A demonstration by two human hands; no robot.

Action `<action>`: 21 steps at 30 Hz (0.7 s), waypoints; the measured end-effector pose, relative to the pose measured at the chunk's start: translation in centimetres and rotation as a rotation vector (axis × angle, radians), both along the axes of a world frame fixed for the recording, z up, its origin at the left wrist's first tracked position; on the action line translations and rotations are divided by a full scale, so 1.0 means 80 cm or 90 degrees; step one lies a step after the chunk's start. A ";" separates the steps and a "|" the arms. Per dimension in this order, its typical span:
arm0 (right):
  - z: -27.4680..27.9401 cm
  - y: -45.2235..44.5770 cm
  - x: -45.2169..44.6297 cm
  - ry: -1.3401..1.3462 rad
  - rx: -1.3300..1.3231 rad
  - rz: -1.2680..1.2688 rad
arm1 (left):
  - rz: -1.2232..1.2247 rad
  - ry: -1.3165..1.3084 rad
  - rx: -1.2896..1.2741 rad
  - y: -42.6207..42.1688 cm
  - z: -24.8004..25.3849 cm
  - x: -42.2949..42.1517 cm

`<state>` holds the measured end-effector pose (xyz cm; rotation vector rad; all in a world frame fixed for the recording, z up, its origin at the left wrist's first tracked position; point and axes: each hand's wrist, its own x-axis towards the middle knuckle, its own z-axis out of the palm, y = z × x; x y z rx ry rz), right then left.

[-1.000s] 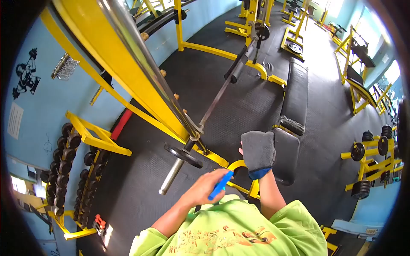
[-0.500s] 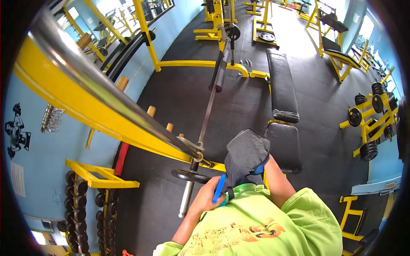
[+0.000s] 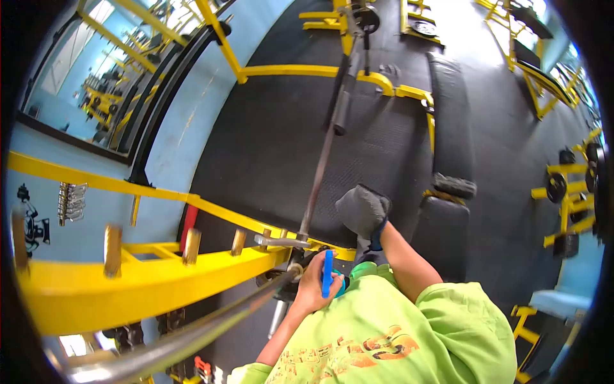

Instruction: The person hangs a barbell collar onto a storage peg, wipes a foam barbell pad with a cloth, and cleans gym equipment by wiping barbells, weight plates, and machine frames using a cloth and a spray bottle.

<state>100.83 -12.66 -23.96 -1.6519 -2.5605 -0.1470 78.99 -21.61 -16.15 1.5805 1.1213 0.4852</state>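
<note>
Currently, left hand [image 3: 311, 285]: fingers closed around a slim blue plastic object [image 3: 327, 275], near the long metal bar [image 3: 316, 185];
Right hand [image 3: 371, 214]: inside a rounded grey fabric mitt [image 3: 358, 206] above the black floor [image 3: 268, 147]; finger spread hidden, cannot tell.

A mirror [image 3: 75, 96] hangs on the blue wall [image 3: 206, 118], with metal collars [image 3: 73, 202], apparently springs, below it. At right stands a yellow rack [image 3: 571, 168] bearing black plates [image 3: 556, 187].

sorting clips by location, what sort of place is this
Almost certainly a gym, or at least a weight-training room: a barbell sits in a yellow frame, a black padded bench stands beside it, and black weight plates are racked at the picture's right.
</note>
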 end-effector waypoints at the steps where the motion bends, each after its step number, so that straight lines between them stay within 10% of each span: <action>1: -0.013 0.034 -0.012 -0.037 -0.159 -0.052 | 0.023 0.008 -0.032 0.015 -0.008 0.010; 3: -0.138 0.084 -0.025 -0.080 -0.331 -0.070 | 0.119 -0.006 0.004 0.040 -0.026 0.030; 5: -0.348 0.104 -0.101 0.041 -0.007 -0.068 | 0.181 0.042 -0.019 0.066 -0.047 0.050; 6: -0.339 0.094 -0.104 0.055 -0.043 -0.052 | 0.209 0.073 -0.047 0.074 -0.053 0.059; 11: -0.215 0.208 -0.145 0.919 -0.369 -0.976 | 0.272 0.116 -0.182 0.119 -0.065 0.093; 21: -0.225 0.270 -0.072 1.009 -0.245 -0.752 | 0.488 0.118 -0.246 0.147 -0.081 0.122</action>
